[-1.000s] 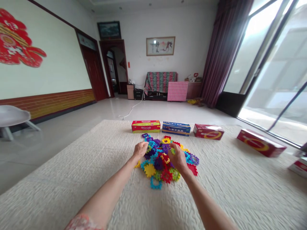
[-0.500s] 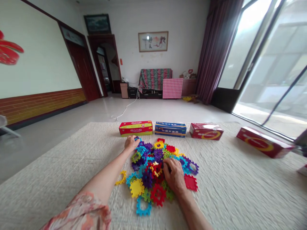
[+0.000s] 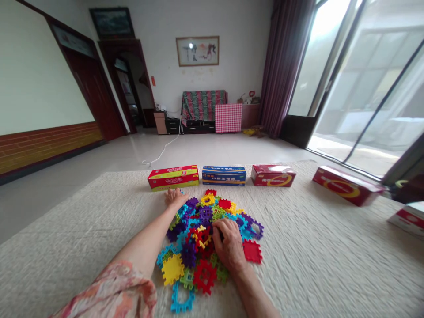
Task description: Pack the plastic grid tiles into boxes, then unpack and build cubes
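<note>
A heap of plastic interlocking tiles (image 3: 205, 214) in several colours lies on the pale textured cover before me. My left hand (image 3: 175, 197) reaches to its far left edge, close to the red and yellow box; the fingers look spread, their tips partly hidden. Over the right side of the heap, my right hand (image 3: 228, 240) has its fingers curled with a dark bit at the tips, too covered to name. Near that hand are a red square tile (image 3: 252, 251) and a red open tile (image 3: 204, 276). A yellow tile (image 3: 172, 269) and a blue frame tile (image 3: 182, 298) lie nearer me.
Behind the heap stand a red and yellow box (image 3: 172, 177), a blue box (image 3: 224, 176) and a dark red box (image 3: 273, 176). Another dark red box (image 3: 346, 184) and a white and red box (image 3: 409, 219) lie to the right. The cover (image 3: 109, 198) ends beyond the boxes.
The whole view has shifted, so most things sit further left. My left hand has moved slightly right along the box, its fingers more spread. My right hand stays on the heap.
</note>
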A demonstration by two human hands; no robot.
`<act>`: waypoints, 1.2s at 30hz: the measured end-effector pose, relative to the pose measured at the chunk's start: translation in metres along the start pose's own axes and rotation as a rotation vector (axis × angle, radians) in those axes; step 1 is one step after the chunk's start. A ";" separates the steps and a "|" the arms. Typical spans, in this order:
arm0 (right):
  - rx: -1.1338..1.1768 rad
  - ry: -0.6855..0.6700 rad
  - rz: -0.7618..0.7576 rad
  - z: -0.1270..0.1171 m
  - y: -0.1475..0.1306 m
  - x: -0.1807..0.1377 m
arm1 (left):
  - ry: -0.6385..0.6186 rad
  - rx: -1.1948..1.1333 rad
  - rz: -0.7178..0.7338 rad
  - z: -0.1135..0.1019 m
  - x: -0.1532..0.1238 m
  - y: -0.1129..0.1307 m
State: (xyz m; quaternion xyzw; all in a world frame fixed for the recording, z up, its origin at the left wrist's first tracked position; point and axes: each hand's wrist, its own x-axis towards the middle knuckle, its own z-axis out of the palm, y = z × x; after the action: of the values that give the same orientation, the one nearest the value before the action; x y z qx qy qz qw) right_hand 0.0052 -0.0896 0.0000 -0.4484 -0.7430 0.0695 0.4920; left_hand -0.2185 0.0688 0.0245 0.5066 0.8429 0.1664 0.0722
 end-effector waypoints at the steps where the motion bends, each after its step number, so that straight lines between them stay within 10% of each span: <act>1: 0.001 0.002 0.000 0.000 0.000 0.000 | -0.001 0.005 0.006 0.000 0.001 -0.001; 20: -0.014 0.025 -0.023 0.000 0.002 0.000 | -0.075 -0.090 0.165 -0.030 -0.021 -0.020; 36: -0.032 0.095 -0.048 -0.001 0.001 0.003 | -0.284 -0.323 0.483 -0.052 -0.070 0.018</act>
State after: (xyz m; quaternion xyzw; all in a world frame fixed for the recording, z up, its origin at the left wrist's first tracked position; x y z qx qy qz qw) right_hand 0.0062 -0.0869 0.0023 -0.4411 -0.7305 0.0245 0.5208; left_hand -0.1853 0.0042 0.0766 0.6923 0.6424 0.2380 0.2268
